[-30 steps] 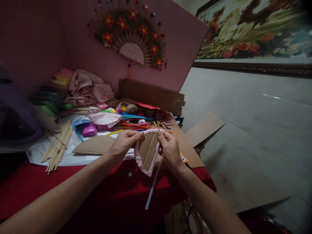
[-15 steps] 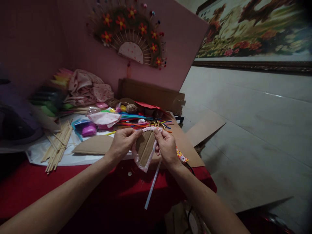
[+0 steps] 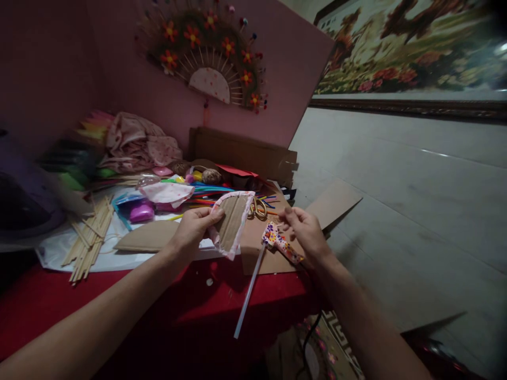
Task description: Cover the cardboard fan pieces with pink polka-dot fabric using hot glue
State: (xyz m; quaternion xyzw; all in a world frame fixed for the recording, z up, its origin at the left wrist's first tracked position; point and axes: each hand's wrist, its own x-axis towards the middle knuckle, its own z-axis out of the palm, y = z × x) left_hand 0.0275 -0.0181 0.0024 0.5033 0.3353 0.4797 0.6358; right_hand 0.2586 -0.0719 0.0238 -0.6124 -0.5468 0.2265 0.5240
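Observation:
My left hand (image 3: 194,228) pinches a fan-shaped cardboard piece (image 3: 231,221) edged with pink dotted fabric and holds it tilted above the table. Now off that piece, my right hand (image 3: 303,232) sits to the right with its fingers curled over the grip of a floral-patterned glue tool (image 3: 277,240). The tool lies on a flat cardboard sheet (image 3: 261,253). A white glue stick (image 3: 247,301) juts from the tool's back, down past the table's front edge. Gold-handled scissors (image 3: 257,208) lie just behind, between my two hands.
A red cloth (image 3: 119,306) covers the table. Bamboo sticks (image 3: 89,237) lie at the left, with coloured pipe cleaners (image 3: 214,191), a purple object (image 3: 140,211) and pink fabric (image 3: 138,142) behind. A finished fan (image 3: 209,68) hangs on the pink board. A cardboard flap (image 3: 332,203) overhangs the right edge.
My right hand let go of the cardboard piece and moved right, down onto the floral glue tool. My left hand now holds the piece alone, slightly higher.

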